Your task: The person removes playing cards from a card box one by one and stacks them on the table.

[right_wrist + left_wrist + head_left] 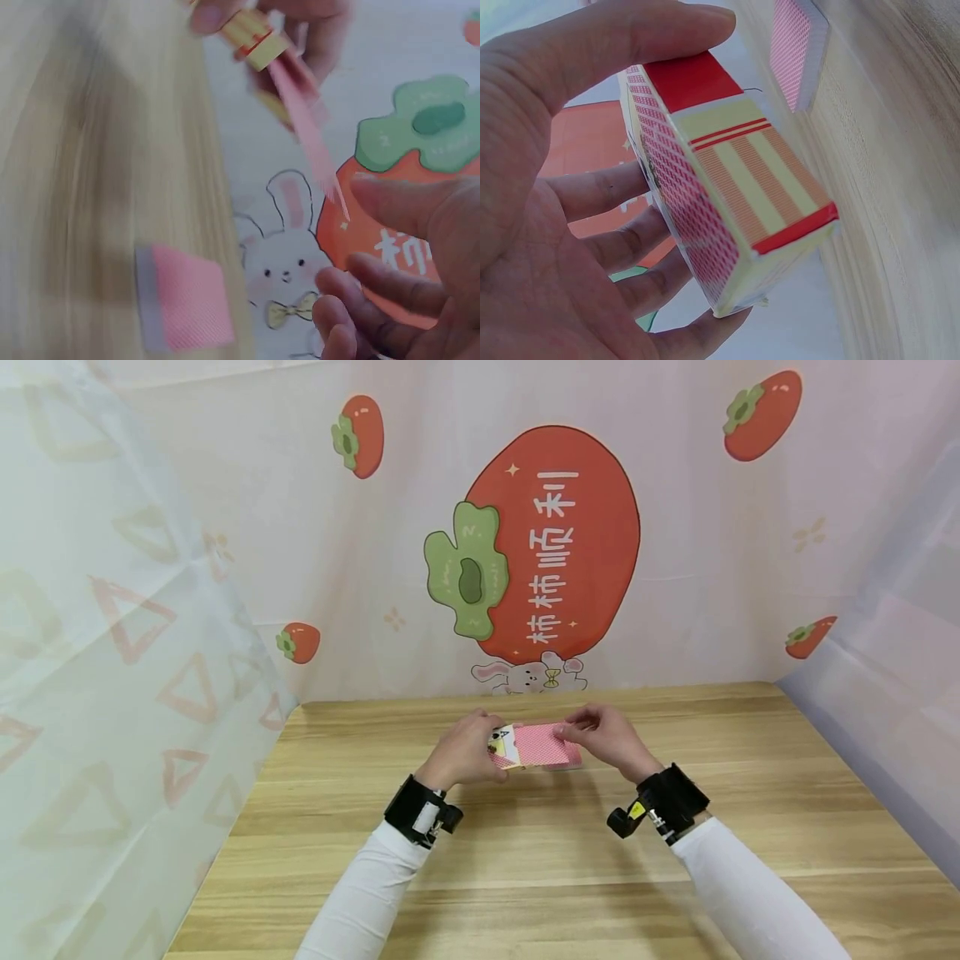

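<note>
My left hand grips a red, cream and white playing card box, thumb on one side and fingers on the other. A letter A shows on its face in the head view. Pink-patterned playing cards stick out of the box's right end, seen nearly edge-on in the right wrist view. At their free end is my right hand, its thumb overlapping the cards in the head view. In the right wrist view its thumb and fingers are spread apart around the card tip.
A stack of pink-backed cards lies on the wooden table, behind and below the held box. A white curtain with printed persimmons and a rabbit hangs along the table's back edge. More printed curtain hangs at the left side.
</note>
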Motion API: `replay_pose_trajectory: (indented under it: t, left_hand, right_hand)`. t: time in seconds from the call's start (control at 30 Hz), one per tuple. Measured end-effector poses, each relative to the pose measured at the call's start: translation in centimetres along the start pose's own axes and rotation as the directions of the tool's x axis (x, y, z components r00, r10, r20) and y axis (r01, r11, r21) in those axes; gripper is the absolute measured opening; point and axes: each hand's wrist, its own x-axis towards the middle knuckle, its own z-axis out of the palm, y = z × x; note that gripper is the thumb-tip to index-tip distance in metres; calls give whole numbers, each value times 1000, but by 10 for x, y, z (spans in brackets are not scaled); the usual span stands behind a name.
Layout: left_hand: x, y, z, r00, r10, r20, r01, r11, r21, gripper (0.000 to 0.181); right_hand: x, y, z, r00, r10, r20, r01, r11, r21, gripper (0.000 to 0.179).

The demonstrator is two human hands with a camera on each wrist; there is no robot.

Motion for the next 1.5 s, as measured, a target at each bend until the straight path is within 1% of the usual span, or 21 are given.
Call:
replay_pose_trajectory:
  t: [0.03, 0.1, 0.17, 0.23, 0.33, 0.4, 0.43, 0.53, 0.6, 0.8, 1.23, 1.5]
  left_hand:
    - [0, 0, 0, 1000, -1, 2, 1, 1000, 4, 71]
    - [0, 1, 0, 1000, -3, 11, 3, 1000, 4, 71]
    - [1, 2, 0, 1000, -7, 17, 7, 1000, 3, 70]
    - [1, 3, 0, 1000, -11, 27, 11, 1000, -5, 70]
    - [1, 3, 1, 999, -12, 36, 12, 1000, -10, 69]
    - [1, 3, 1, 999, -11, 38, 11, 1000, -16, 68]
    - [1, 4, 1, 999, -9, 37, 9, 1000, -15, 68]
    - [1, 4, 2, 999, -3, 34, 4, 1000, -19, 66]
    - [1, 4, 2, 999, 2, 34, -1, 1000, -23, 66]
    - [1, 4, 4, 999, 7, 32, -6, 1000, -27, 66]
    - [1, 4, 5, 999, 10, 35, -9, 1000, -30, 65]
    - [1, 5, 5, 999, 7, 34, -6, 1000, -20, 66]
  right_hand:
    - [-1, -2, -1, 999, -47, -18, 46, 997, -54, 44]
    - [-1, -7, -3, 987, -159, -24, 153, 975, -160, 44]
    - [-2, -13, -5, 966, -258, 6, 251, 931, -264, 43]
    - [-2, -20, -6, 945, -322, 63, 323, 880, -348, 45]
    - [-3, -29, -7, 917, -365, 159, 397, 812, -427, 51]
    - [-3, -33, -6, 902, -374, 215, 432, 780, -454, 54]
    - [-4, -35, -5, 896, -376, 239, 445, 768, -461, 56]
    - [-4, -39, -2, 884, -369, 287, 466, 746, -476, 62]
    - [-4, -41, 0, 882, -356, 310, 468, 744, -478, 66]
    - [-4, -43, 5, 880, -328, 344, 462, 759, -459, 74]
    - [-2, -44, 6, 853, -342, 394, 497, 760, -418, 68]
    - [-3, -45, 5, 848, -345, 402, 507, 747, -430, 62]
